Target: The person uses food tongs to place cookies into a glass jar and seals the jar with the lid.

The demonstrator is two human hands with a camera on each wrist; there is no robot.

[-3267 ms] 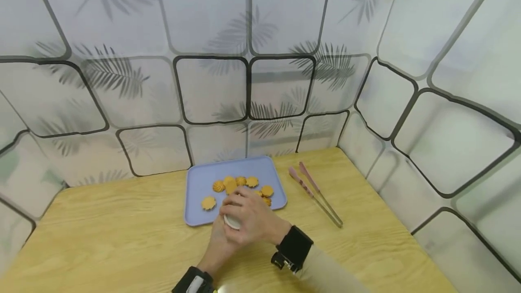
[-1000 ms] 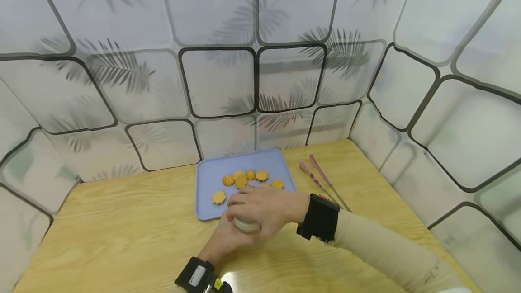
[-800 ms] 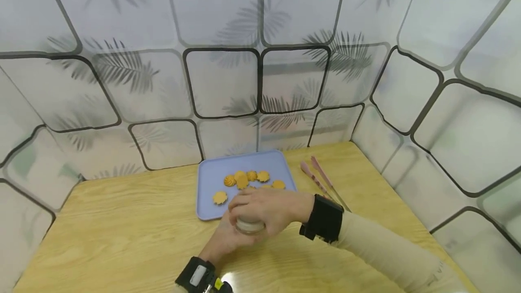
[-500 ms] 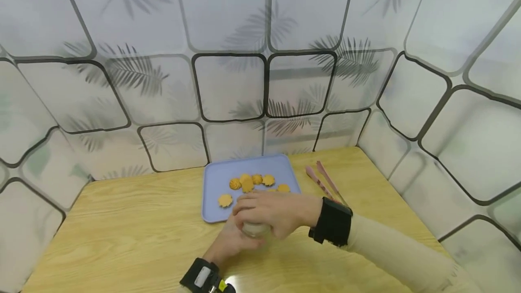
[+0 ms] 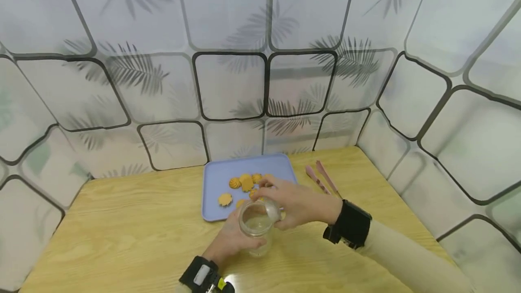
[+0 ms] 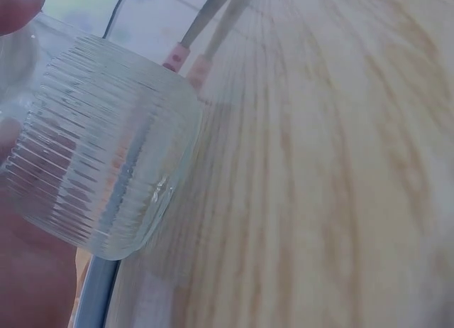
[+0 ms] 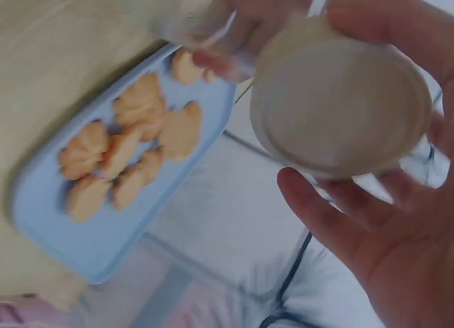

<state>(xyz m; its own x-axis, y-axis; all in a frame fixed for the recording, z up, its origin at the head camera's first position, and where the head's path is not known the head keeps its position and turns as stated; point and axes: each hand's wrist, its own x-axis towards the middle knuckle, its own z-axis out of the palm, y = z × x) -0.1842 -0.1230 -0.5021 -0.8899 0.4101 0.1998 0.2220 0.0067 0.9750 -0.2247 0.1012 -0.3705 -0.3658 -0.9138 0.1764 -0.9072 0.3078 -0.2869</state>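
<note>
A clear ribbed glass jar (image 5: pixel 255 226), mouth uncovered, is just in front of a blue tray (image 5: pixel 215 176), the left hand's (image 5: pixel 233 237) fingers curled round it. The right hand's (image 5: pixel 300 203) fingers grip a pale round lid (image 7: pixel 340 108) beside the jar's mouth. Golden cookies (image 5: pixel 246 182) lie on the tray; pink-ended tongs (image 5: pixel 327 178) lie right of it on the wooden worktop (image 5: pixel 122 225).

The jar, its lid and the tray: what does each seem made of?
Jar: probably glass, glossy; you can see through its ribbed wall.
Lid: perhaps plastic or painted metal; its face looks pale and smooth.
Tray: likely plastic; even blue, rounded corners.
</note>
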